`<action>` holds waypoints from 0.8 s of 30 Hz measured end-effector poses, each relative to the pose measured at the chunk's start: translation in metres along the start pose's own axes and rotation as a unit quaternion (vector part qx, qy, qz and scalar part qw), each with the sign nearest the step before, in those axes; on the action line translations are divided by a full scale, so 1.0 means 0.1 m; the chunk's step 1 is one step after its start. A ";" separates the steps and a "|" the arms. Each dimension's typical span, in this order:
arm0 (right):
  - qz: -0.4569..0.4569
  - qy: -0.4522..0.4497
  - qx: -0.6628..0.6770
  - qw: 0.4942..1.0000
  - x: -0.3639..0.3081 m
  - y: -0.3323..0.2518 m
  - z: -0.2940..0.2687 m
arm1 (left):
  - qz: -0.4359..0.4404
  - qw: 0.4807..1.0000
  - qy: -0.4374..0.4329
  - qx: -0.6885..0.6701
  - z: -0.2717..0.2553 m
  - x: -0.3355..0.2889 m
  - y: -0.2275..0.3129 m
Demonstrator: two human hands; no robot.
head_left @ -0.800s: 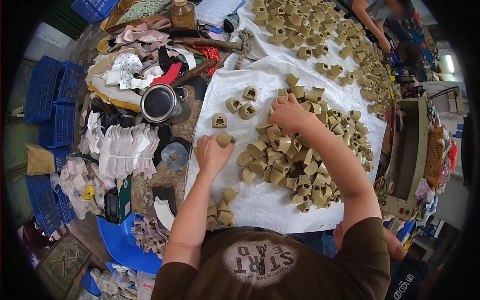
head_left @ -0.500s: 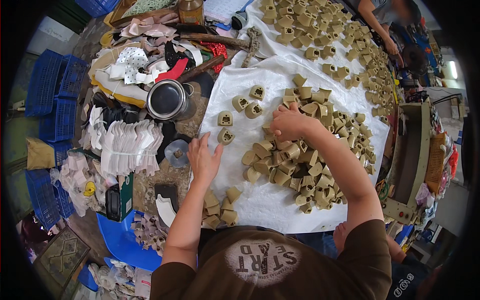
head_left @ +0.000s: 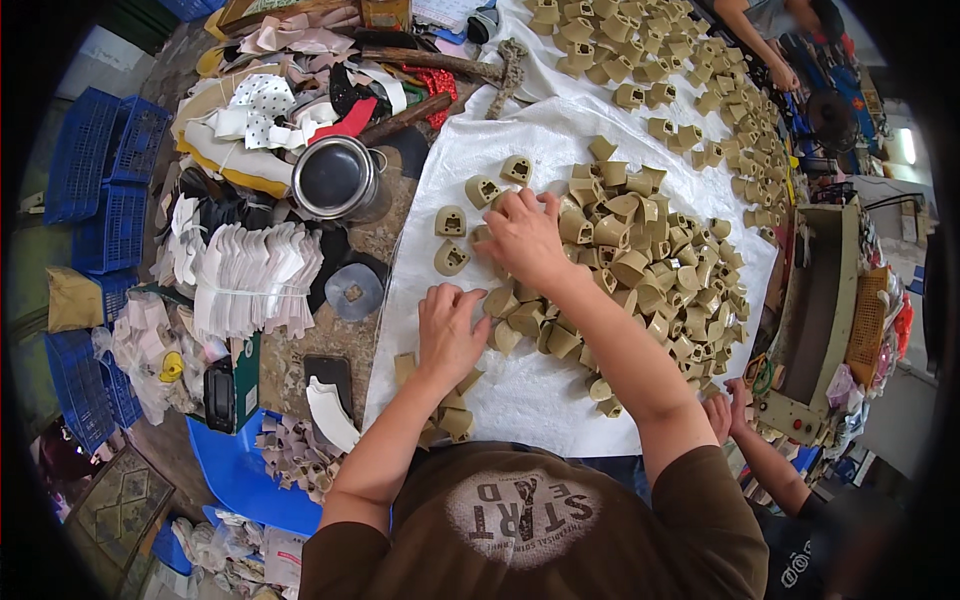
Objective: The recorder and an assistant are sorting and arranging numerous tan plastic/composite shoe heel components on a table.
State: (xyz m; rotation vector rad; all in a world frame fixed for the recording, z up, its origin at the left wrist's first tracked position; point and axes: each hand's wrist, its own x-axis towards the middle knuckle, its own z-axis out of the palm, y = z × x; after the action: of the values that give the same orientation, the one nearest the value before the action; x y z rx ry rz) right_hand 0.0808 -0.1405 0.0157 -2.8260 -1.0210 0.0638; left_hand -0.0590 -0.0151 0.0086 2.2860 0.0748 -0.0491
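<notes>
Many small khaki shoe heels lie on a white sheet (head_left: 400,320), most of them in a heap (head_left: 640,260). Left of the heap, several heels (head_left: 451,221) stand apart with their holed faces up. Over this group is my right hand (head_left: 527,238), its fingers bent around a heel (head_left: 482,236) that shows partly at its edge. Another heel beneath its fingers is mostly hidden. My left hand (head_left: 450,335) hovers by the heap's lower left edge, fingers curled and apart, holding nothing. Loose heels (head_left: 457,423) lie below it, close to my body.
At left are a metal can (head_left: 335,180), a clear round dish (head_left: 354,291), a tied stack of white pieces (head_left: 257,280) and material scraps. A blue tub (head_left: 230,470) is low left. More heels (head_left: 620,40) spread far back. Another person's hands (head_left: 725,410) show at right.
My right hand has moved left from the heap to the separate heels, bringing a heel. My left hand has shifted right and down. The other person's hands have come up at lower right.
</notes>
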 end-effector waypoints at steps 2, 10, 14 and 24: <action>0.014 0.040 0.111 0.993 -0.07 0.06 -0.04 | 0.002 1.000 0.004 0.011 0.02 0.01 -0.04; 0.090 -0.033 0.101 0.990 -0.35 0.42 -0.42 | 0.179 0.965 0.038 0.190 0.18 0.48 0.03; 0.088 -0.074 0.095 0.989 -0.47 0.49 -0.52 | 0.210 0.928 -0.041 0.304 0.30 0.77 0.03; -0.052 -0.114 -0.010 0.992 -0.72 0.44 -0.78 | 0.268 0.897 -0.073 0.343 0.25 0.77 0.07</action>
State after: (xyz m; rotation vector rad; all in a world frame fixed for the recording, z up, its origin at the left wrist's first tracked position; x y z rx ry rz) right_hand 0.0594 -0.2289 0.0867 -2.8252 -1.2189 0.3764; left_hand 0.0181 -0.0356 -0.0071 2.9080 -0.7654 0.0517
